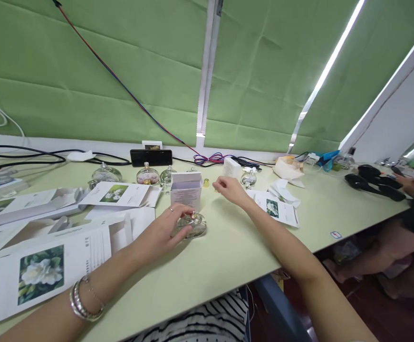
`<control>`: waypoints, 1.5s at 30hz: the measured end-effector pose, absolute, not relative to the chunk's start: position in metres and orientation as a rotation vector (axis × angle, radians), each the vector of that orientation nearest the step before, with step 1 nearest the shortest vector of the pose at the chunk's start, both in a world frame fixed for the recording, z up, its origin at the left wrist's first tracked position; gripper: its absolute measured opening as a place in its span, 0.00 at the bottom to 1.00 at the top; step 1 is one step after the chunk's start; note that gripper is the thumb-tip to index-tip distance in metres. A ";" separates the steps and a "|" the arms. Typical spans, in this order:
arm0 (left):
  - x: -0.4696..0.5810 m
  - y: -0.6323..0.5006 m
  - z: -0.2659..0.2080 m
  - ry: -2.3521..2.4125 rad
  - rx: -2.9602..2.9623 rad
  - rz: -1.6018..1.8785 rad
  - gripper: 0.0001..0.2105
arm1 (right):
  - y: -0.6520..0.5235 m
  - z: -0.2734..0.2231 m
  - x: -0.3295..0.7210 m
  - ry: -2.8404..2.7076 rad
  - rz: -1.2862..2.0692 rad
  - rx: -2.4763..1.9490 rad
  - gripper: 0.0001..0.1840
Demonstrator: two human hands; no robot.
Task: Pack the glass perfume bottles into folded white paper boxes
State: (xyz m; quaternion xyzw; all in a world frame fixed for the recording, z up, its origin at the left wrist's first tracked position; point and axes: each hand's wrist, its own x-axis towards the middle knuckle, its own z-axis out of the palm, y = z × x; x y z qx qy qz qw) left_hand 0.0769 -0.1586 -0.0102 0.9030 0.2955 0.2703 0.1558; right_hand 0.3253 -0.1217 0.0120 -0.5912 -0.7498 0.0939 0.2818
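Note:
Low on the table, my left hand (167,223) has its thumb and fingers around the side of a clear glass perfume bottle (197,226), which stands on the tabletop with its sprayer neck showing. My right hand (230,189) is closed in a pinch just above the table, to the right of a small yellow cap (206,183). Whatever its fingertips hold, if anything, is too small to make out. Between the hands and a little farther back stands a pale lilac box (186,192), its top open.
Flattened flower-printed cartons (74,256) cover the left side. Behind are more perfume bottles (147,175), a propped black phone (151,157) and bundled cables (210,158). Toward the right lie a printed carton (278,209) and black slippers (374,183), near another person's arm (408,184).

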 end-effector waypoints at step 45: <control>0.081 -0.164 -0.007 0.966 2.430 0.512 0.18 | -0.163 -0.007 0.281 -2.008 0.538 -0.693 0.04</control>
